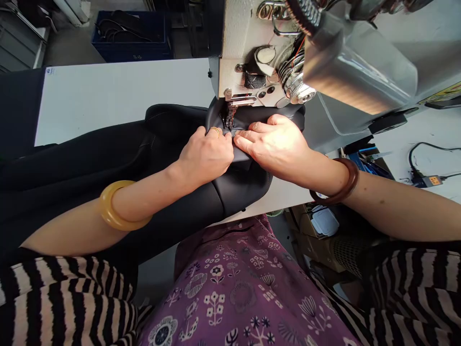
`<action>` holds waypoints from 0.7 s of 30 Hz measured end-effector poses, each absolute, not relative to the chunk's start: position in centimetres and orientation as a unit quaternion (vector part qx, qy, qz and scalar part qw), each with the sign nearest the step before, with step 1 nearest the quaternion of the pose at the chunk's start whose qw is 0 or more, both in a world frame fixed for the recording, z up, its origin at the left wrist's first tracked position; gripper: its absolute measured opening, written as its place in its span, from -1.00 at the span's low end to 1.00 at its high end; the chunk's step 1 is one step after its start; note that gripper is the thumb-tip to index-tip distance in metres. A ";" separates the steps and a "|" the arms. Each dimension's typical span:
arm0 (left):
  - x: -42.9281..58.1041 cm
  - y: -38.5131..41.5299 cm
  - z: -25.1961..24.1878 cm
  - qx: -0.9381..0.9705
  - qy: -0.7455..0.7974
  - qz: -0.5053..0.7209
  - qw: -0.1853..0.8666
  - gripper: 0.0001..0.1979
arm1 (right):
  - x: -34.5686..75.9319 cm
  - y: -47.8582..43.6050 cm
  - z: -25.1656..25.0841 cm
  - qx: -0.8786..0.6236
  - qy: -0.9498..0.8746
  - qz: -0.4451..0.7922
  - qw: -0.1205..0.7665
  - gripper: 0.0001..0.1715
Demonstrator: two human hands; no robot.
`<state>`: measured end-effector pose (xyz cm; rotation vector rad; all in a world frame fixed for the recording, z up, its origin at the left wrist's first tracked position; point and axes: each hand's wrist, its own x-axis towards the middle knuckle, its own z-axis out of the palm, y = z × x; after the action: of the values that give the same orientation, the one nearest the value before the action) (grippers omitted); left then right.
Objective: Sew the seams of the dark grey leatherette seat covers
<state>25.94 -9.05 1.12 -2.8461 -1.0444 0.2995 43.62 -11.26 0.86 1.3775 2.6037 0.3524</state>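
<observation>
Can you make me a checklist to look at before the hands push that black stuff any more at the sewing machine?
1. Left hand on the black material: ok, touching it.
2. Right hand on it too: ok, laid on top.
3. Fingertips well away from the presser foot: not ok, I'd say; both hands' are very close.
4. Needle up: cannot tell, too small to see.
5. Yellow bangle and brown bangle away from the foot: ok.

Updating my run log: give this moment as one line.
left hand: on black cloth; right hand: on same cloth; where: sewing machine
</observation>
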 end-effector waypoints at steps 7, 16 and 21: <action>27.1 -9.5 -0.1 -0.930 -0.354 0.050 0.080 -0.59 | 43.9 -10.7 2.1 0.455 0.872 0.105 0.148 -0.61; 19.3 -2.1 -2.0 -0.902 -0.357 -0.239 -0.041 -0.60 | 41.4 -11.0 3.7 0.486 0.858 0.039 0.161 -0.49; 18.5 0.9 -6.1 -0.894 -0.440 0.082 -0.037 -0.55 | 41.6 -11.3 2.4 0.478 0.863 0.087 0.141 -0.46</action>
<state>18.50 0.86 -6.14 -2.8753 -1.4140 0.2627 41.59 -11.34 2.36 1.3808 2.4909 0.2510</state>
